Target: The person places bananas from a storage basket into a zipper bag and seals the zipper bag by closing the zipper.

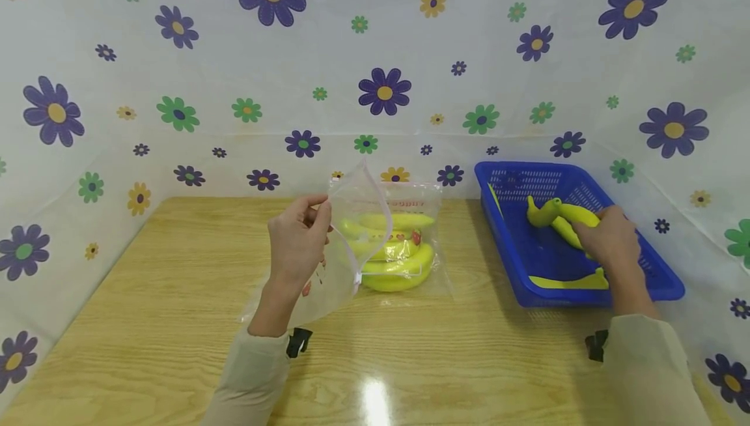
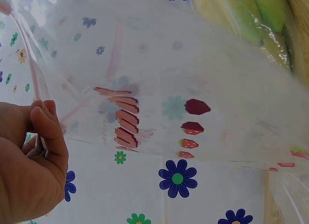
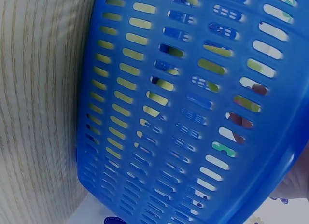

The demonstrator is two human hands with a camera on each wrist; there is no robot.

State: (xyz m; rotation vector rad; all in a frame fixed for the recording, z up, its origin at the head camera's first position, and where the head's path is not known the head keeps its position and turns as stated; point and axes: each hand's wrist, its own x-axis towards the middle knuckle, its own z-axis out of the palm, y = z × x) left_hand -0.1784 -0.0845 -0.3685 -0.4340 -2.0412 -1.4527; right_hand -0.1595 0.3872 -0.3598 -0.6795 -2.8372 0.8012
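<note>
My left hand point(image 1: 295, 240) pinches the edge of a clear zip bag point(image 2: 159, 118) with red strawberry print. The bag's mouth gapes to the right, and its pale zip strip point(image 1: 383, 201) bows outward. Behind it lies a second clear bag holding several yellow bananas point(image 1: 404, 276). Over at the right, my right hand point(image 1: 612, 240) reaches into the blue basket point(image 1: 510, 269) and grips a banana point(image 1: 577, 214), its fingers partly hidden. In the right wrist view the perforated basket wall point(image 3: 193, 103) covers most of that hand.
More bananas lie in the basket, one along its near wall point(image 1: 571, 281). The basket stands at the right end of the wooden table point(image 1: 146, 296). A white flower-printed sheet point(image 1: 328, 48) hangs behind and along both sides.
</note>
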